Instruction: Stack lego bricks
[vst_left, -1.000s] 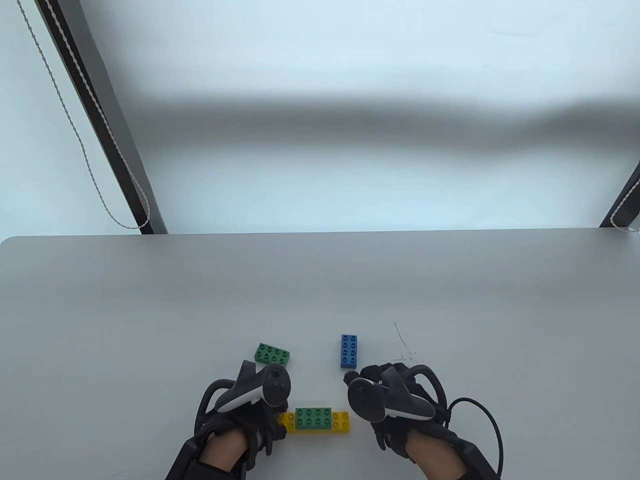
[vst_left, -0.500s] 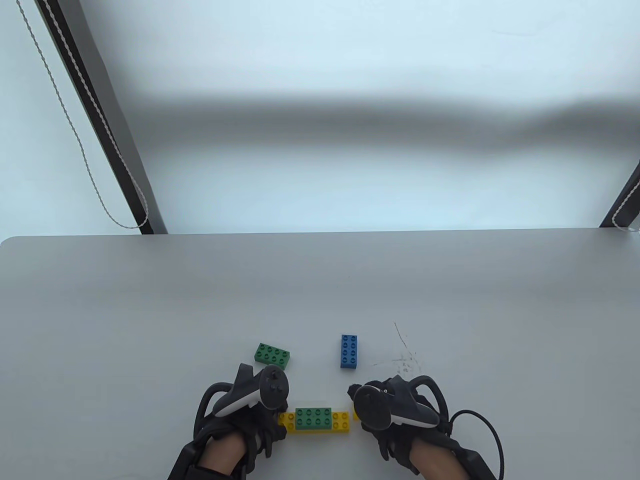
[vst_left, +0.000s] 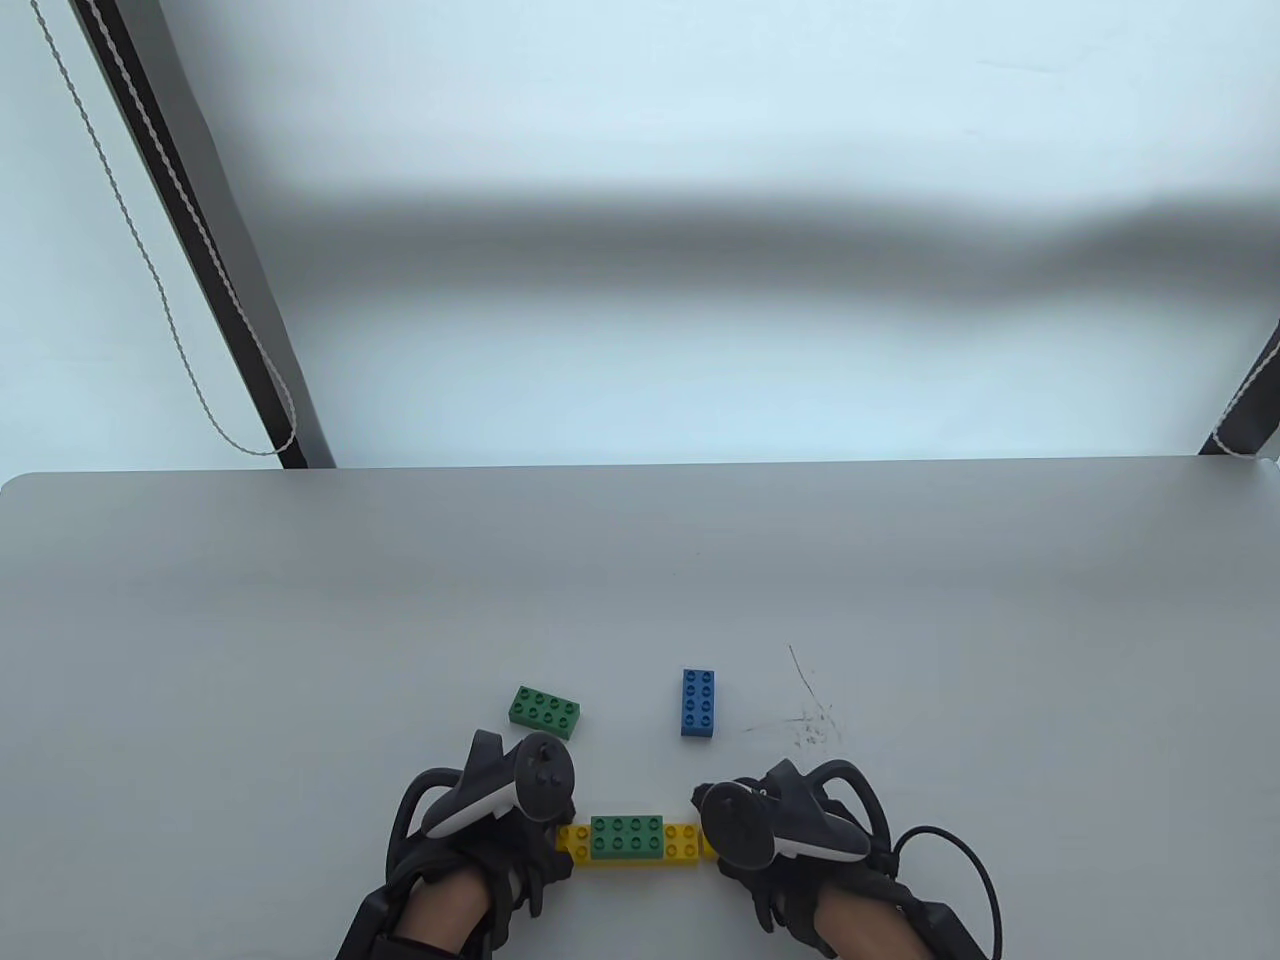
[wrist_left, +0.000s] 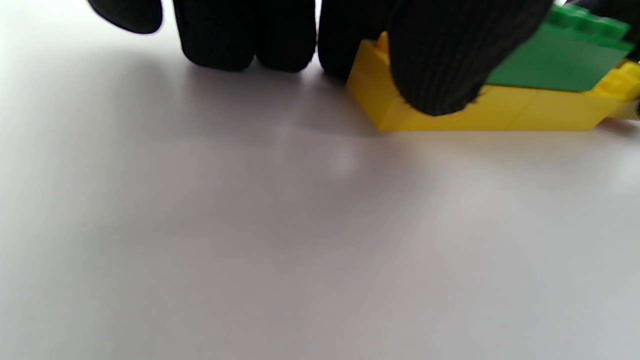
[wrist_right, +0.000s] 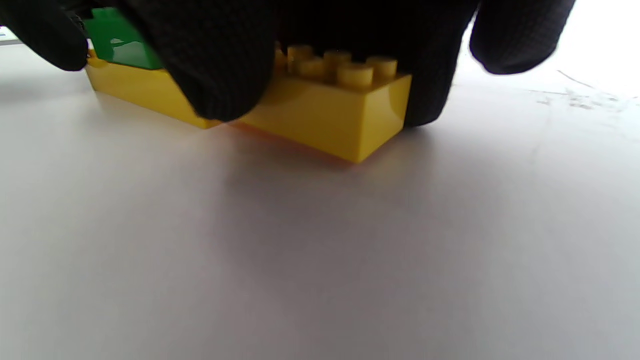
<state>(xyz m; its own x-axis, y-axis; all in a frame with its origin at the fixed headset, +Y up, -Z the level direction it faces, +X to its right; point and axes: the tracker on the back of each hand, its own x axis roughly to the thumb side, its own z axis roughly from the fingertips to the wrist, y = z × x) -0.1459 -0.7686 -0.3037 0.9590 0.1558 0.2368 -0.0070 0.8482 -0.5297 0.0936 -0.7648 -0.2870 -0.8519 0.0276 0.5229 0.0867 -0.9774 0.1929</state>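
While our left hand (vst_left: 490, 800) fingers (wrist_left: 430, 65) hold the left end of the yellow brick row (vst_left: 682, 843), our right hand (vst_left: 790, 815) grips its right-end brick (wrist_right: 325, 107); the row's long axis runs hand to hand on the table (vst_left: 300, 650), green brick (vst_left: 627, 837) on top.
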